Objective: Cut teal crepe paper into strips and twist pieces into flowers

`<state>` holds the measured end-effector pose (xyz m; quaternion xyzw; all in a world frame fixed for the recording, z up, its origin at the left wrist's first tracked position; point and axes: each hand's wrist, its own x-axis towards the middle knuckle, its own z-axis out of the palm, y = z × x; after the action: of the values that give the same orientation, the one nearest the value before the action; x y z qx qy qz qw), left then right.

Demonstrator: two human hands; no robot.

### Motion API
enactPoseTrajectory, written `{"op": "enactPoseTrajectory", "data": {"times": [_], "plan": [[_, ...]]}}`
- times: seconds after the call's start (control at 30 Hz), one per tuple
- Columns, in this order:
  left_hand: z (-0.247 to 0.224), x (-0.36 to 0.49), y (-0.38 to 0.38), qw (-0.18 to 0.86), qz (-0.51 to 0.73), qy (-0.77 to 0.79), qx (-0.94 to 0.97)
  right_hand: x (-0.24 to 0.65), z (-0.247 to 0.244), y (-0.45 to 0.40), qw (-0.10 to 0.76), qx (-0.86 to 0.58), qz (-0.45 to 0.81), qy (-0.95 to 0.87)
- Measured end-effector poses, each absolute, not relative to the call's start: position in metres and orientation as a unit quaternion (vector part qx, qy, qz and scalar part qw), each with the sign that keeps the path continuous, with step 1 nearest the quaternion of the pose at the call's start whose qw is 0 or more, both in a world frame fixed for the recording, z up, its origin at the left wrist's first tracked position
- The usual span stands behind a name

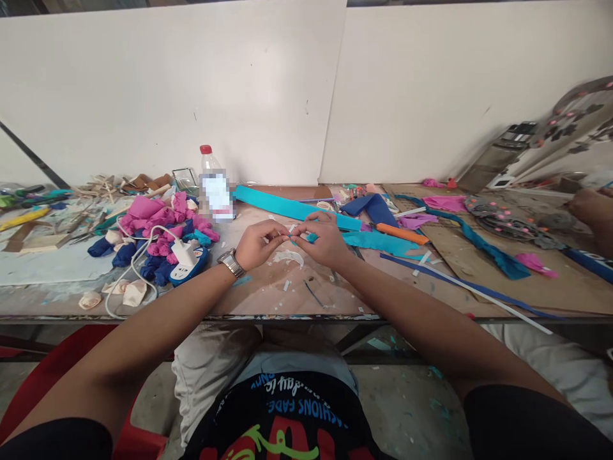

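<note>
Above the middle of the table my left hand (261, 243), with a watch on its wrist, and my right hand (324, 240) meet fingertip to fingertip. Both are closed in a pinch on a small turquoise crepe paper piece (311, 237), mostly hidden by my fingers. A bit of white shows at the fingertips, too small to name. Just behind my hands runs a long turquoise crepe paper strip (292, 207). Another turquoise strip (383, 243) lies to the right of my right hand, close to an orange-handled cutter (401, 234).
Left of my hands are pink and blue crepe paper flowers (148, 214), a white charger (184, 253) in a power socket, and a red-capped bottle (205, 160). A white stick (488, 295) crosses the table's front edge. At far right, another person's hand (594, 211) shows.
</note>
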<state>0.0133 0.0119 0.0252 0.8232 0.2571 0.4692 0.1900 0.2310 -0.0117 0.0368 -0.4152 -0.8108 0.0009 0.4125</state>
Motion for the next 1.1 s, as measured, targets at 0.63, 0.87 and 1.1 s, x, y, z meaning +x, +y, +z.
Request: {"op": "enactPoseTrajectory", "data": {"times": [0.63,0.87,1.1], "plan": [[0.021,0.016,0.012,0.244,0.473,0.272,0.802,0.231,0.040,-0.015,0.410,-0.420,-0.006,-0.810],[0.015,0.020,0.013,0.337,0.468,0.286,0.765,0.231,0.039,-0.014,0.405,-0.429,-0.018,-0.807],[0.016,0.022,0.014,0.417,0.468,0.286,0.725,0.232,0.038,-0.013,0.412,-0.426,-0.041,-0.804]]}}
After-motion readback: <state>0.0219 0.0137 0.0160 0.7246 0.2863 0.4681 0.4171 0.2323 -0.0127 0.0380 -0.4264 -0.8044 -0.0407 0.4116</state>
